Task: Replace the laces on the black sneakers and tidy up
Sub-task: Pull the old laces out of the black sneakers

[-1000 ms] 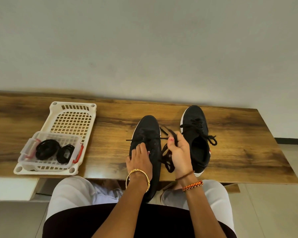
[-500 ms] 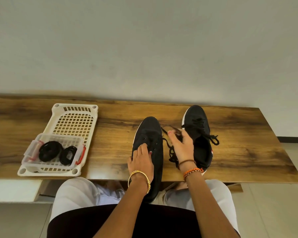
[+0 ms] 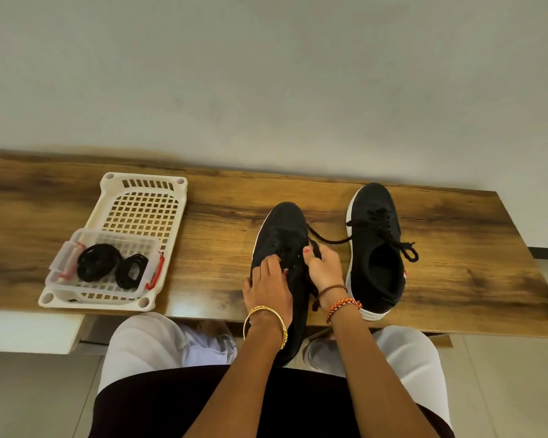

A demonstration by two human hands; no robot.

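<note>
Right hand pinches the black lace; left hand steadies the near sneaker, fingers bent; pull gently, keeping eyelets aligned.

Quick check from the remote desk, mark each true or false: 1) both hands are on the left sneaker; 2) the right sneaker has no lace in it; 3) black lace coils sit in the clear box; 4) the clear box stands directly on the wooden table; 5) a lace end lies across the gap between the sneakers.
1) True: left hand and right hand work on the left sneaker.
2) False: the right sneaker is laced.
3) True: lace coils lie in the clear box.
4) False: it stands in the white basket.
5) True: the lace end spans it.
</note>
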